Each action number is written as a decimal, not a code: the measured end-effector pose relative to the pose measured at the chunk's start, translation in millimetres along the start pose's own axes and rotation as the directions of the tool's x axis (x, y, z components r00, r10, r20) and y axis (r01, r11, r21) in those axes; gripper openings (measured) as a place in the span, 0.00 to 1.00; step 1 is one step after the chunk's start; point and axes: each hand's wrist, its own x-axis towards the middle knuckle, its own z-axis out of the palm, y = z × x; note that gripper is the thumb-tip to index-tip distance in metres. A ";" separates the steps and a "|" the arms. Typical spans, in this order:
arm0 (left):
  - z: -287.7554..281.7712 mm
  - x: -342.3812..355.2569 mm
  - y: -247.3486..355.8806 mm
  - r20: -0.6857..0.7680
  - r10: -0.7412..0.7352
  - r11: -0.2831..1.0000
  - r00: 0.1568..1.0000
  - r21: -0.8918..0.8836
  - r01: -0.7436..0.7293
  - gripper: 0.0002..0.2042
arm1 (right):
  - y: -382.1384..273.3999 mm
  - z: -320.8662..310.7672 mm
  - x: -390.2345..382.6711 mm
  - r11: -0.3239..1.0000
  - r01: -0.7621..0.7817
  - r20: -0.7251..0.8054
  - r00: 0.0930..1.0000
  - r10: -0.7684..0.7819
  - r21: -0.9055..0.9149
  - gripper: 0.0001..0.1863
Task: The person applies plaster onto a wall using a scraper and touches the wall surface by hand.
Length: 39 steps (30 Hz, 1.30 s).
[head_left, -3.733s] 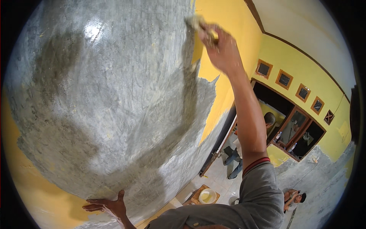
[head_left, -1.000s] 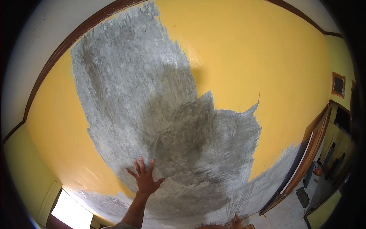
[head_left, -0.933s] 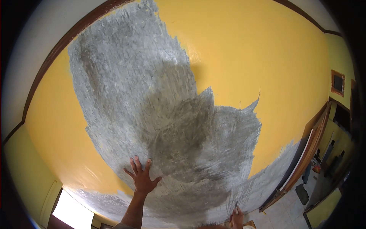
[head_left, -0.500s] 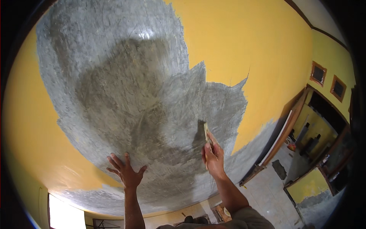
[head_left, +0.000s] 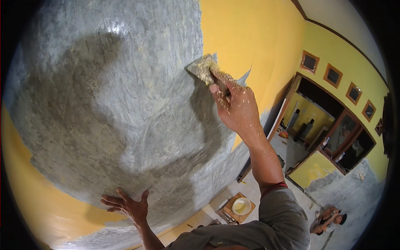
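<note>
My right hand (head_left: 235, 106), fingers wrapped round a flat scraper (head_left: 200, 68) crusted with pale yellowish flakes, is raised high at the border between the bare grey patch (head_left: 154, 108) and the yellow paint (head_left: 233, 37) of the wall. Pale specks dot that hand and forearm, and the fingers hide most of the scraper's handle. Lower left, my left hand (head_left: 129, 206) rests on the grey surface with its fingers spread and nothing in it, close to another yellow area (head_left: 41, 196). Shadows of my arm fall across the wall.
Below on the tiled floor (head_left: 258, 189), a white basin (head_left: 246, 206) with pale liquid sits on a wooden stool (head_left: 229, 210). A person (head_left: 330, 221) is down by the scraped wall at lower right. A doorway (head_left: 306, 112), a wooden window (head_left: 346, 125) and several framed vents (head_left: 333, 75) are at right.
The scraper in my right hand has risen from low on the grey patch to its upper yellow edge. My view has swung, bringing the basin and seated person back into sight.
</note>
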 end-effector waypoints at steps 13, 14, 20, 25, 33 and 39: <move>-0.8 0.5 0.5 -0.040 0.037 0.999 0.999 -0.004 -0.037 0.60 | 1.5 14.7 -11.5 0.975 0.147 -0.080 0.984 -0.161 -0.164 0.19; -0.6 0.9 0.5 -0.035 0.039 0.999 0.999 -0.012 -0.039 0.60 | -3.2 12.7 -8.8 0.987 0.066 -0.064 0.995 -0.077 -0.148 0.19; 0.9 0.7 -1.5 -0.039 0.053 0.998 0.998 -0.014 -0.054 0.59 | 3.8 11.9 -13.0 0.987 0.077 -0.074 0.993 -0.088 -0.144 0.18; 3.4 0.0 -3.8 -0.030 0.062 0.998 0.998 -0.004 -0.062 0.59 | -14.5 -1.4 1.0 0.976 -0.043 -0.007 0.999 0.043 -0.213 0.19; 2.2 -0.3 0.8 -0.017 0.044 0.998 0.999 -0.047 -0.044 0.59 | -15.0 -2.6 18.0 0.960 0.029 -0.065 0.997 -0.049 -0.279 0.16; -0.2 0.6 -2.2 -0.031 0.068 0.998 0.997 -0.012 -0.069 0.60 | -5.6 6.8 -6.0 0.939 0.151 -0.038 0.985 -0.171 -0.310 0.18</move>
